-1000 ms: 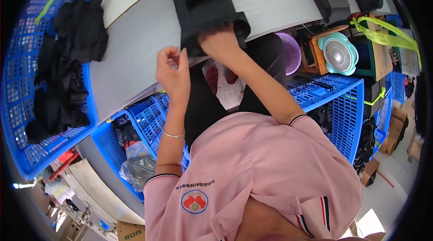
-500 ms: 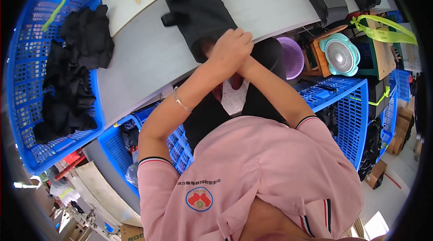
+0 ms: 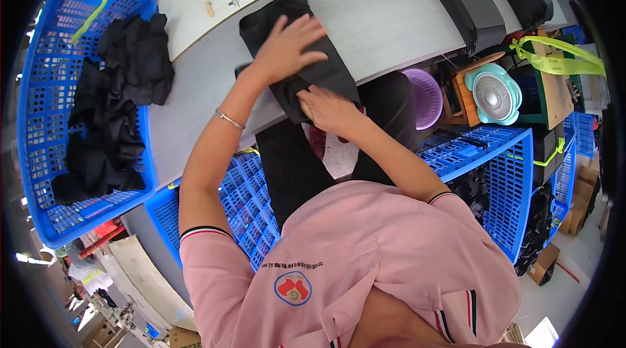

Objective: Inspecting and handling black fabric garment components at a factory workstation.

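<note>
A long black fabric piece [image 3: 332, 64] lies across the worktable's near edge, its front end hanging slightly over. Above its middle, my left hand [image 3: 287, 49] is spread with the fingers apart, over or lightly on the cloth; contact is hard to judge. My right hand [image 3: 329, 111] has its fingers curled at the near end of the piece, gripping the fabric there. A small dark tab of the cloth sticks out to the left, partly behind my left wrist.
A blue plastic basket [image 3: 151, 152] of black cloth stands left of the grey worktable [image 3: 385, 22]. Stacked black panels [image 3: 456, 2] lie at the right. Beyond the table's right edge are a purple basket [image 3: 427, 97], a teal fan [image 3: 493, 92] and another blue basket [image 3: 515, 178].
My hands were together at the fabric's near end. The left has moved forward and opened over the cloth, while the right stays low at the near edge. The fabric's far end now lies flatter.
</note>
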`<state>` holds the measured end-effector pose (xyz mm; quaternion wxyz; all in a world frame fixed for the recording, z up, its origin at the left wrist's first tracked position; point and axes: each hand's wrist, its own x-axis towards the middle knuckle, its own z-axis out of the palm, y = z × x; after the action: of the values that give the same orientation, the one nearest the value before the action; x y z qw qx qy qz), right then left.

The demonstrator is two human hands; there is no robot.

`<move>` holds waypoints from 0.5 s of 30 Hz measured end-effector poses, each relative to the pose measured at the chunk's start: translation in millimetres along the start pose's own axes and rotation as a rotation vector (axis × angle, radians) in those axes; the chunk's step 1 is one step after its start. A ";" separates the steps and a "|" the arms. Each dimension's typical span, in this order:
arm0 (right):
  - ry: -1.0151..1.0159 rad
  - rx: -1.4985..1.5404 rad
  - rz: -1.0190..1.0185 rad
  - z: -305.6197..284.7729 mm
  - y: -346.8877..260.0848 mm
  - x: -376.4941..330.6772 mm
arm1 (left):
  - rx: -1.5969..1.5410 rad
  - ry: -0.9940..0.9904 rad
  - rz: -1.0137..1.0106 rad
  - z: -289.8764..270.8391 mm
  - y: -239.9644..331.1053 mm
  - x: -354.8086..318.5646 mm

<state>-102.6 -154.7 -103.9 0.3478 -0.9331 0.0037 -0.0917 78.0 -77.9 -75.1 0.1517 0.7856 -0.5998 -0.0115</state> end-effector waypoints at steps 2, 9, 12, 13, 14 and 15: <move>0.051 -0.245 -0.163 -1.7 0.2 0.3 | 0.174 0.065 -0.164 3.3 -23.0 -6.2; -0.070 -0.294 -0.097 -1.0 -2.4 -2.5 | 0.022 0.628 -0.282 -7.8 7.6 -20.5; -0.001 -0.306 -0.081 -1.3 -2.9 -10.9 | -0.073 0.866 -0.494 -17.5 64.4 -52.1; 0.039 -0.251 -0.061 -1.8 -2.6 -15.0 | -0.152 1.031 -0.658 -17.0 81.7 -62.7; 0.120 -0.193 -0.056 -2.4 -2.5 -19.3 | -0.160 1.024 -0.653 -14.4 96.2 -72.0; 0.084 -0.197 -0.039 -2.6 -3.2 -24.1 | -0.612 1.121 -0.762 -10.3 109.1 -80.3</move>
<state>-127.0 -152.2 -103.9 0.2521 -0.9579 0.0093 -0.1367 -44.9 -25.2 -51.0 0.6325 0.7499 -0.0885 0.1725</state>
